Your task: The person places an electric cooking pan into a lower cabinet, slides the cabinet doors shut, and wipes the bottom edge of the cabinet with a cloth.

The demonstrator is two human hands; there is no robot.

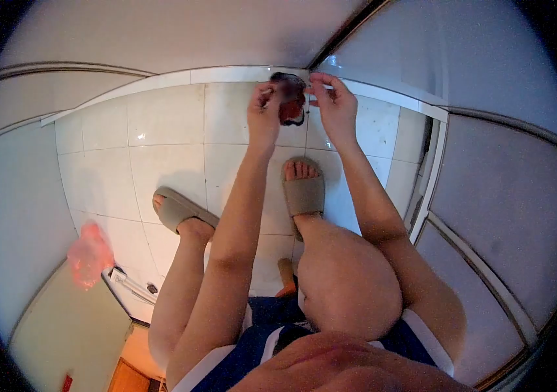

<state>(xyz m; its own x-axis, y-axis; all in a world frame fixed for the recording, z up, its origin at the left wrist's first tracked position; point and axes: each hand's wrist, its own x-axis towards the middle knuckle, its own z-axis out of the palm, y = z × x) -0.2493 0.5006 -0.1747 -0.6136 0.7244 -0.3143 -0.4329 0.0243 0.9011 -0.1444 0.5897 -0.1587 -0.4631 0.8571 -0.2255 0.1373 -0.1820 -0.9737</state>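
Near the far wall, a crumpled dark piece with a reddish-brown middle and a pale edge (291, 108) shows between my two hands, above the floor tiles. Its kind I cannot make out. My left hand (265, 111) has its fingers bent and pinched at the piece's left edge. On the other side, my right hand (335, 108) has thumb and fingers drawn toward each other at its upper right edge. Whatever is between the right fingertips is too small to tell.
Grey slide sandals (177, 209) are on my feet, on pale floor tiles (167, 163). Panels and a low white ledge (226, 74) enclose the floor. A pink plastic bag (90, 256) lies at the left. The dark gap of a door track (425, 157) runs along the right.
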